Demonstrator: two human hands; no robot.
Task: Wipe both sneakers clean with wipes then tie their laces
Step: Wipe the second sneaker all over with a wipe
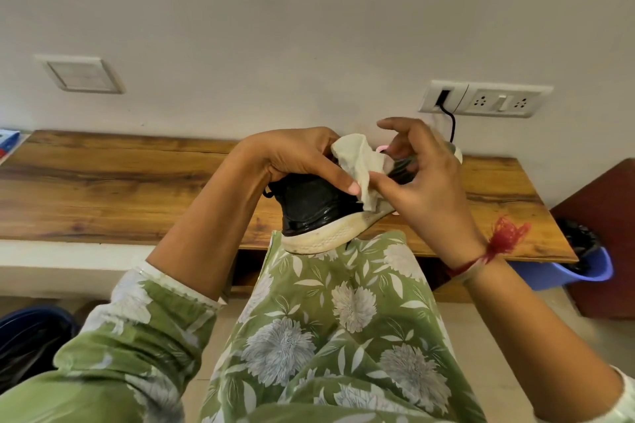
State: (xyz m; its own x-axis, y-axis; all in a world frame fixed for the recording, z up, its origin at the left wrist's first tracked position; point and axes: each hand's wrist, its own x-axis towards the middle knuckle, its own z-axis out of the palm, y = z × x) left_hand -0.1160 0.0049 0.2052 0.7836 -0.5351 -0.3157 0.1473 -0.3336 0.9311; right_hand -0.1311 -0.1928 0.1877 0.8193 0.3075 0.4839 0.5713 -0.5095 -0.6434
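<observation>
Head view. A black sneaker (316, 206) with a scuffed white rubber sole (319, 240) is held in the air between both hands, above the green floral lap (343, 319) and the near edge of the brown wooden table (103, 189). Its long axis runs from the near end, low at centre, up and away to the right, with the sole turned down towards the person. The left hand (295, 154) curls over the upper from the left and steadies it. The right hand (429, 189) closes on the far end, its thumb (381, 184) pressing a crumpled white wipe (357, 161) against the side of the upper. The wipe lies between the two hands, so the right hand is placed to wipe along the axis towards the near end. The laces are largely hidden. Wiping appears to be under way.
</observation>
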